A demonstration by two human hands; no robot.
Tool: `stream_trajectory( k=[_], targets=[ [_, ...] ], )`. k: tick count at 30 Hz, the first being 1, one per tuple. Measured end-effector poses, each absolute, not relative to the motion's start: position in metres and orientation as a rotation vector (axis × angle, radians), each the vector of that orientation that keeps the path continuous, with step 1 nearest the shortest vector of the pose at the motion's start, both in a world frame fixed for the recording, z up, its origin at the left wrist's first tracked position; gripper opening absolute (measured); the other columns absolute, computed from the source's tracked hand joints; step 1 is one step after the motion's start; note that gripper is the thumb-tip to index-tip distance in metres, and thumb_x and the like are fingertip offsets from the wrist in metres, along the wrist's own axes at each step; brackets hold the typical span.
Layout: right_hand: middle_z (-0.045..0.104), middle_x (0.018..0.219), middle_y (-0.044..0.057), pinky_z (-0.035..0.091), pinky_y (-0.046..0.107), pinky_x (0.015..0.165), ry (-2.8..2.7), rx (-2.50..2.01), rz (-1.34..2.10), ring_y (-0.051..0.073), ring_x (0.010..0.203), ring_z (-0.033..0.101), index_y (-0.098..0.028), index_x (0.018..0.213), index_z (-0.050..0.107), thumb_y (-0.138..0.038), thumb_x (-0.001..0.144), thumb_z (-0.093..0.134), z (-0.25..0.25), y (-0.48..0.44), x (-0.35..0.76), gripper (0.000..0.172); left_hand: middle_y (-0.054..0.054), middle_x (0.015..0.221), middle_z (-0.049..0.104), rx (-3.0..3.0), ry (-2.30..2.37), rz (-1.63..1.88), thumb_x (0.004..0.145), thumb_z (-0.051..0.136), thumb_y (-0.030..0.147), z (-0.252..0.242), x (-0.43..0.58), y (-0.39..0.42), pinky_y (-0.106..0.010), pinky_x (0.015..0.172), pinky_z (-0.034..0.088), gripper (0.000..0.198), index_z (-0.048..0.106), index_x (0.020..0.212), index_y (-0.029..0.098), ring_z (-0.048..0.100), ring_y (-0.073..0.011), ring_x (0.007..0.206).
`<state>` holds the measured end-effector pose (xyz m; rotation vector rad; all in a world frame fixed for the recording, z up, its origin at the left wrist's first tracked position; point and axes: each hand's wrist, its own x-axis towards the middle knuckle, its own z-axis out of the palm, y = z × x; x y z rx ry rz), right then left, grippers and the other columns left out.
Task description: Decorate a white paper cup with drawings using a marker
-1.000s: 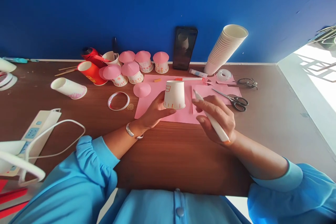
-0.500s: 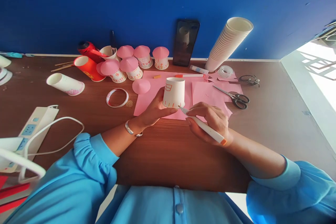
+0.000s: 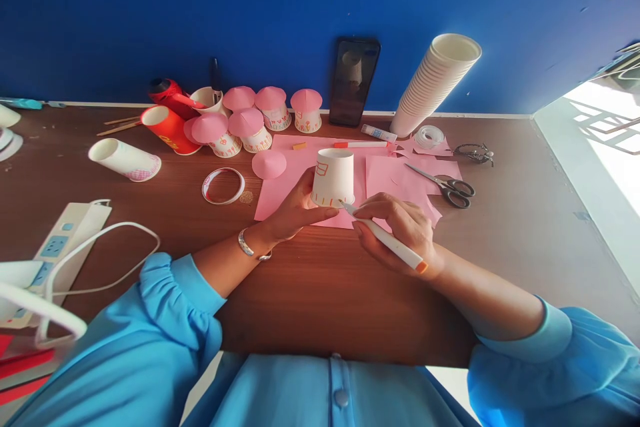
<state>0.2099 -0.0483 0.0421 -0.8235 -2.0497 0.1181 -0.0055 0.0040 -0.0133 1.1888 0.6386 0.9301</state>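
A: ok, what's that cup made of?

B: Looks like plain paper tbh. The white cup (image 3: 333, 177) is mid-frame, tapered with the wider end down, smooth sides, an orange-red boxy outline at its upper left and short coloured strokes round the bottom rim. The left hand (image 3: 294, 215) has it gripped, thumb along the lower edge. The right hand (image 3: 404, 223) is closed round a chunky white marker (image 3: 393, 244) with an orange end. Tip's right at the cup's lower rim, can't tell if it's actually touching.

A: and the pink stuff?

B: Paper. A flat pink sheet (image 3: 275, 193) lies behind the hands with a shallow pink cone (image 3: 269, 165) at its left edge. More cones cap the doodled little cups (image 3: 307, 123), upper left of centre. There's also a tall, ribbed cup stack (image 3: 435, 83) leaning in the upper right, plus black-handled scissors (image 3: 444, 182) right of centre.

A: what about the setup?

B: Dark brown wood-grain table (image 3: 300, 307), smooth blue wall (image 3: 200, 7) filling the top, bright light at the right edge. A glossy black phone (image 3: 353, 83) is propped against the wall, top centre.

A: anything different from a second ago?

B: Yeah, the marker was up and clear of the cup, off to its right. Now the tip's down by the rim. Left-hand grip looks the same, and the scissors haven't budged.
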Motion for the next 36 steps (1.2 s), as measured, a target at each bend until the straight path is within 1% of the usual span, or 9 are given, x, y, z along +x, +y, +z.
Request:
stream_trajectory(
  k=[10, 14, 16, 18, 20, 23, 27, 32, 36],
  targets=[
    [0.070, 0.074, -0.002, 0.049, 0.024, 0.052, -2.081, -0.821, 0.198, 0.013, 0.057, 0.066, -0.023, 0.100, 0.059, -0.011, 0.096, 0.062, 0.044, -0.050, 0.210, 0.012, -0.007, 0.133, 0.066, 1.136, 0.592, 0.915, 0.074, 0.096, 0.033, -0.011, -0.005, 0.005, -0.045, 0.101, 0.053, 0.067, 0.059, 0.129, 0.028, 0.064, -0.0298, 0.123],
    [0.071, 0.080, 0.002, 0.054, 0.027, 0.053, -2.006, -0.700, 0.181, 0.015, 0.063, 0.068, -0.021, 0.111, 0.064, -0.017, 0.102, 0.060, 0.045, -0.049, 0.216, 0.011, -0.009, 0.136, 0.067, 1.102, 0.595, 0.922, 0.072, 0.096, 0.035, -0.012, -0.005, 0.006, -0.049, 0.106, 0.051, 0.070, 0.060, 0.131, 0.028, 0.061, -0.0337, 0.131],
    [0.075, 0.092, 0.008, 0.060, 0.031, 0.060, -1.945, -0.648, 0.147, 0.020, 0.075, 0.075, -0.020, 0.124, 0.065, -0.021, 0.107, 0.056, 0.044, -0.046, 0.219, 0.020, -0.010, 0.137, 0.068, 1.071, 0.579, 0.916, 0.072, 0.096, 0.038, -0.012, -0.006, 0.005, -0.051, 0.109, 0.050, 0.068, 0.063, 0.130, 0.027, 0.061, -0.0346, 0.133],
    [0.078, 0.114, 0.014, 0.068, 0.041, 0.079, -1.913, -0.690, 0.154, 0.026, 0.100, 0.079, -0.022, 0.135, 0.062, -0.023, 0.107, 0.058, 0.042, -0.041, 0.221, 0.028, -0.010, 0.135, 0.071, 1.031, 0.540, 0.884, 0.075, 0.094, 0.040, -0.009, -0.007, 0.004, -0.053, 0.111, 0.050, 0.063, 0.065, 0.130, 0.027, 0.064, -0.0347, 0.132],
    [0.073, 0.136, 0.017, 0.065, 0.053, 0.102, -1.909, -0.776, 0.196, 0.033, 0.128, 0.073, -0.025, 0.143, 0.056, -0.026, 0.102, 0.071, 0.038, -0.035, 0.220, 0.044, -0.009, 0.131, 0.074, 0.997, 0.488, 0.827, 0.080, 0.090, 0.041, -0.006, -0.008, 0.003, -0.056, 0.113, 0.051, 0.060, 0.066, 0.133, 0.027, 0.068, -0.0349, 0.130],
    [0.061, 0.155, 0.020, 0.057, 0.065, 0.114, -1.941, -0.828, 0.241, 0.039, 0.148, 0.059, -0.027, 0.152, 0.045, -0.038, 0.094, 0.083, 0.033, -0.027, 0.217, 0.070, -0.009, 0.129, 0.076, 0.956, 0.430, 0.760, 0.084, 0.087, 0.044, -0.002, -0.010, 0.002, -0.057, 0.112, 0.053, 0.059, 0.066, 0.137, 0.026, 0.070, -0.0370, 0.128],
    [0.061, 0.156, 0.022, 0.056, 0.065, 0.114, -1.994, -0.836, 0.237, 0.039, 0.148, 0.059, -0.027, 0.153, 0.044, -0.040, 0.095, 0.082, 0.029, -0.023, 0.217, 0.070, -0.010, 0.130, 0.075, 1.007, 0.401, 0.730, 0.083, 0.088, 0.047, -0.003, -0.009, 0.004, -0.058, 0.112, 0.054, 0.059, 0.069, 0.134, 0.024, 0.069, -0.0382, 0.129],
    [0.063, 0.154, 0.021, 0.057, 0.061, 0.112, -2.030, -0.899, 0.162, 0.037, 0.145, 0.061, -0.027, 0.151, 0.048, -0.033, 0.096, 0.080, 0.026, -0.023, 0.218, 0.064, -0.009, 0.138, 0.071, 1.127, 0.465, 0.802, 0.081, 0.090, 0.040, -0.006, -0.005, 0.004, -0.053, 0.112, 0.052, 0.064, 0.067, 0.139, 0.030, 0.064, -0.0351, 0.133],
    [0.062, 0.155, 0.020, 0.057, 0.063, 0.113, -2.064, -0.885, 0.160, 0.038, 0.145, 0.060, -0.028, 0.156, 0.044, -0.034, 0.098, 0.076, 0.027, -0.024, 0.218, 0.066, -0.009, 0.133, 0.073, 1.074, 0.533, 0.833, 0.078, 0.093, 0.038, -0.006, -0.003, 0.004, -0.050, 0.109, 0.051, 0.058, 0.072, 0.131, 0.028, 0.064, -0.0336, 0.128]
  ],
)
